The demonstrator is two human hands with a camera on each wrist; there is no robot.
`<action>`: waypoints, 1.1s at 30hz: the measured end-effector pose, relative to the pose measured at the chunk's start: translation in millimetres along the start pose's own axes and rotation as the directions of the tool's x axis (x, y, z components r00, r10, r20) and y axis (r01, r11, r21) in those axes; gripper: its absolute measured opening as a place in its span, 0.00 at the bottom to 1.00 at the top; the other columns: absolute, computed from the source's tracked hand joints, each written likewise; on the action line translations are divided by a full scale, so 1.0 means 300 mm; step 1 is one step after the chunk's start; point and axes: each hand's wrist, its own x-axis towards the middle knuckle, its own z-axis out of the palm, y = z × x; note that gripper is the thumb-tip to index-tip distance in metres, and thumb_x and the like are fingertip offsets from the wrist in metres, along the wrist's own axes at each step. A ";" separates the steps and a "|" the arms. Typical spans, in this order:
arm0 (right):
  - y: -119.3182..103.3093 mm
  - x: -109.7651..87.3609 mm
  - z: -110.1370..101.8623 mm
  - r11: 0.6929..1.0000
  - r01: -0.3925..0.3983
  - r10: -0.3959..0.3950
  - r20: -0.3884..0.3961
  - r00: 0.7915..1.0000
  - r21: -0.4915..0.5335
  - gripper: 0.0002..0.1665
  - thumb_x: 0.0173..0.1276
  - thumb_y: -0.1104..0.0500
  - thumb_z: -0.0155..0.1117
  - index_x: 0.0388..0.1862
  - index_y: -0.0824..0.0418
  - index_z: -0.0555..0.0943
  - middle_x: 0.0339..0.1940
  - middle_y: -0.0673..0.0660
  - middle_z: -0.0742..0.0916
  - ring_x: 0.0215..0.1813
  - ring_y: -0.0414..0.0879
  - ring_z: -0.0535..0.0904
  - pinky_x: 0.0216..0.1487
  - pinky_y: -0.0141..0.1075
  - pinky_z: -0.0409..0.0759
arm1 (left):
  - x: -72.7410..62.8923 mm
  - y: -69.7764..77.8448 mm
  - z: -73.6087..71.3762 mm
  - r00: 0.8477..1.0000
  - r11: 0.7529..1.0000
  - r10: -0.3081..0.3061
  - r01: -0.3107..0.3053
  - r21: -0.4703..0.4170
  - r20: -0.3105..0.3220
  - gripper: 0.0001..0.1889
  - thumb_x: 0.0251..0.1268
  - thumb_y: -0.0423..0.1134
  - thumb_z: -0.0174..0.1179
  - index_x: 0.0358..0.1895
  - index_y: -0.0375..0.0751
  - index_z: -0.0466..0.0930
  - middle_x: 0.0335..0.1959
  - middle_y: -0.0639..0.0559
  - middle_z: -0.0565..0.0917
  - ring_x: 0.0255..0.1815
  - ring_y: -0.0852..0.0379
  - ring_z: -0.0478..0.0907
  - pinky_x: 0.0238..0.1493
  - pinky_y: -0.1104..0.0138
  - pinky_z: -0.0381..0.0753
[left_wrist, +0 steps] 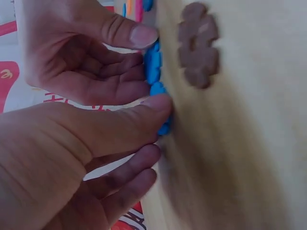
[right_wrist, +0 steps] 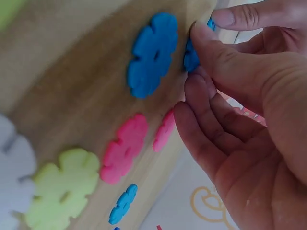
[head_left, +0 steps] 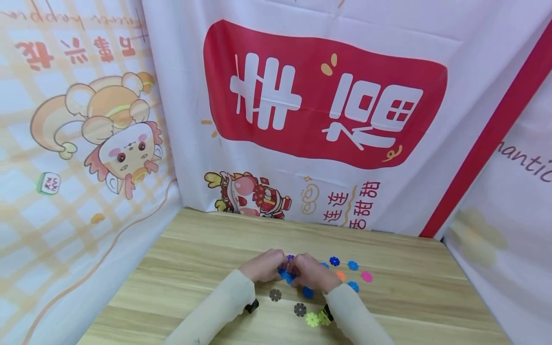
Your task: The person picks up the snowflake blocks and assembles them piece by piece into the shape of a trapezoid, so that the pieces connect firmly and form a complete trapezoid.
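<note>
In the head view my left hand [head_left: 268, 266] and right hand [head_left: 311, 272] meet over the wooden table. Between them are blue snowflake discs [head_left: 288, 276], flat and notched around the rim. The left wrist view shows my left thumb and fingers pinching one blue disc [left_wrist: 164, 125]. Edge to edge with it is a second blue disc [left_wrist: 153, 64], pinched by my right thumb and fingers. Fingertips cover part of both. Seen from the right wrist, my right hand's blue disc [right_wrist: 190, 58] stands close over the table. A purple disc [head_left: 291, 258] shows just beyond the hands.
Loose discs lie around: a brown disc [head_left: 275, 294] and another near my forearms, a yellow-green disc [head_left: 312, 319], a blue disc [head_left: 308, 292] under my right wrist, and orange [head_left: 340, 275] and pink [head_left: 366, 276] discs rightward. Printed cloth [head_left: 319, 187] walls the table [head_left: 207, 230].
</note>
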 end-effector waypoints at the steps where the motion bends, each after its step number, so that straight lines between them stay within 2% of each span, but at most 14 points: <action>1: 0.002 0.003 -0.007 1.000 -0.006 0.006 0.013 1.000 0.000 0.10 0.60 0.64 0.83 0.38 0.59 0.89 0.34 0.50 0.90 0.34 0.35 0.80 0.38 0.28 0.81 | 0.008 0.004 -0.008 1.000 1.000 -0.004 0.005 -0.003 0.013 0.11 0.60 0.31 0.77 0.45 0.44 0.90 0.39 0.55 0.88 0.37 0.64 0.76 0.47 0.69 0.83; 5: 0.015 0.022 -0.018 1.000 -0.016 0.016 0.040 0.999 -0.001 0.12 0.58 0.63 0.85 0.33 0.58 0.86 0.30 0.47 0.88 0.31 0.33 0.78 0.35 0.27 0.80 | 0.028 0.012 -0.024 0.997 0.998 -0.054 0.056 -0.024 0.053 0.11 0.59 0.33 0.79 0.43 0.44 0.89 0.36 0.56 0.87 0.35 0.65 0.77 0.45 0.70 0.84; 9: 0.034 0.032 -0.016 0.999 -0.024 0.023 0.045 0.999 0.025 0.11 0.59 0.61 0.84 0.30 0.57 0.86 0.27 0.45 0.86 0.30 0.33 0.77 0.35 0.27 0.80 | 0.034 0.004 -0.013 0.995 0.992 -0.096 0.099 -0.075 0.040 0.12 0.55 0.34 0.81 0.41 0.45 0.89 0.34 0.59 0.87 0.34 0.66 0.78 0.43 0.73 0.84; 15: 0.055 -0.014 -0.019 0.999 0.022 -0.023 0.027 0.999 0.047 0.04 0.65 0.62 0.79 0.36 0.57 0.90 0.31 0.46 0.90 0.31 0.33 0.78 0.36 0.27 0.82 | 0.007 -0.015 0.019 0.996 0.974 -0.088 0.081 -0.213 -0.026 0.10 0.55 0.36 0.81 0.31 0.48 0.86 0.28 0.63 0.84 0.30 0.67 0.78 0.38 0.74 0.81; 19: 0.059 -0.066 -0.032 0.997 0.021 -0.021 0.004 1.000 0.081 0.02 0.69 0.62 0.76 0.39 0.56 0.91 0.32 0.47 0.91 0.31 0.32 0.79 0.37 0.26 0.82 | -0.027 -0.018 0.028 0.994 0.937 -0.086 0.057 -0.346 -0.068 0.09 0.60 0.36 0.78 0.31 0.49 0.85 0.29 0.64 0.85 0.31 0.68 0.81 0.40 0.74 0.83; 21: 0.059 -0.092 -0.036 0.992 0.029 -0.027 -0.016 1.000 0.123 0.01 0.71 0.62 0.74 0.39 0.57 0.91 0.33 0.48 0.91 0.32 0.33 0.80 0.38 0.26 0.83 | -0.050 -0.013 0.035 0.991 0.898 -0.106 0.060 -0.436 -0.081 0.07 0.63 0.36 0.76 0.33 0.49 0.86 0.30 0.62 0.86 0.33 0.67 0.82 0.41 0.73 0.84; 22: 0.059 -0.104 -0.038 0.989 0.043 -0.039 -0.030 0.999 0.142 0.02 0.72 0.62 0.73 0.39 0.58 0.91 0.34 0.49 0.91 0.32 0.33 0.81 0.38 0.26 0.84 | -0.062 -0.008 0.038 0.989 0.868 -0.123 0.067 -0.492 -0.083 0.06 0.64 0.36 0.75 0.34 0.48 0.86 0.31 0.61 0.87 0.34 0.65 0.83 0.41 0.72 0.85; 26: 0.045 -0.159 -0.047 0.972 0.090 -0.071 -0.096 0.993 0.218 0.02 0.72 0.62 0.73 0.38 0.60 0.89 0.34 0.51 0.90 0.34 0.34 0.82 0.38 0.27 0.86 | -0.110 0.028 0.043 0.978 0.718 -0.201 0.108 -0.688 -0.056 0.05 0.68 0.40 0.72 0.38 0.45 0.86 0.34 0.54 0.88 0.36 0.57 0.85 0.40 0.67 0.87; 29: 0.032 -0.203 -0.049 0.964 0.109 -0.071 -0.159 0.985 0.242 0.02 0.72 0.61 0.73 0.40 0.58 0.89 0.36 0.50 0.90 0.36 0.33 0.83 0.41 0.28 0.87 | -0.136 0.058 0.043 0.974 0.603 -0.226 0.121 -0.788 -0.023 0.06 0.71 0.39 0.70 0.41 0.41 0.87 0.35 0.50 0.89 0.36 0.53 0.87 0.39 0.65 0.89; 33: 0.014 -0.253 -0.048 0.957 0.121 -0.055 -0.245 0.968 0.264 0.03 0.73 0.61 0.72 0.42 0.54 0.90 0.39 0.48 0.91 0.40 0.33 0.85 0.45 0.31 0.89 | -0.153 0.085 0.042 0.973 0.497 -0.230 0.107 -0.861 -0.011 0.06 0.73 0.36 0.67 0.43 0.35 0.87 0.35 0.48 0.90 0.35 0.53 0.88 0.40 0.64 0.91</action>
